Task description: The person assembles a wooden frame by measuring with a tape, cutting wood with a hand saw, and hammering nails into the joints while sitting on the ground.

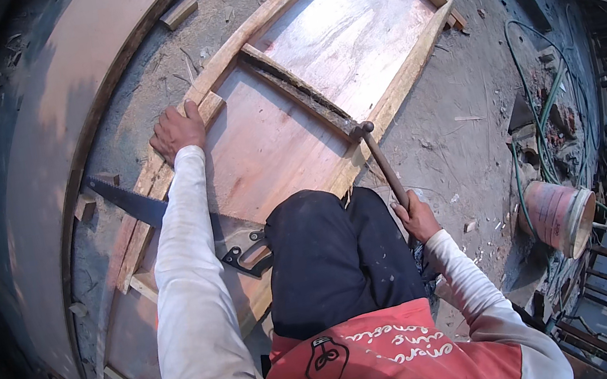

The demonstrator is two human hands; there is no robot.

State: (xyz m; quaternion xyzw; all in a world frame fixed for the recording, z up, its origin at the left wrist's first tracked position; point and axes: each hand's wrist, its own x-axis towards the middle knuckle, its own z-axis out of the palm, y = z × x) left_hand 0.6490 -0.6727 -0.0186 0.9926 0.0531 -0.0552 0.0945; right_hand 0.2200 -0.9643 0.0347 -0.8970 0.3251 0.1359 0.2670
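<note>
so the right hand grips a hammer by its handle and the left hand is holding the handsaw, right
Not quite. In the head view the left hand presses on the pale wooden frame rail; the dark-bladed handsaw lies unheld on the frame. The right hand does grip the wooden-handled hammer by its handle.

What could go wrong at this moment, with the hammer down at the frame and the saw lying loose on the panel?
1. The left hand presses on the wooden frame while the right hand holds the hammer low on its handle; a glancing blow could jolt the rail under those fingers.
2. The handsaw lies under the left forearm beside the knee; shifting weight could drag sleeve or leg across its blade.
3. Scraps and hoses on the ground may trip.
</note>
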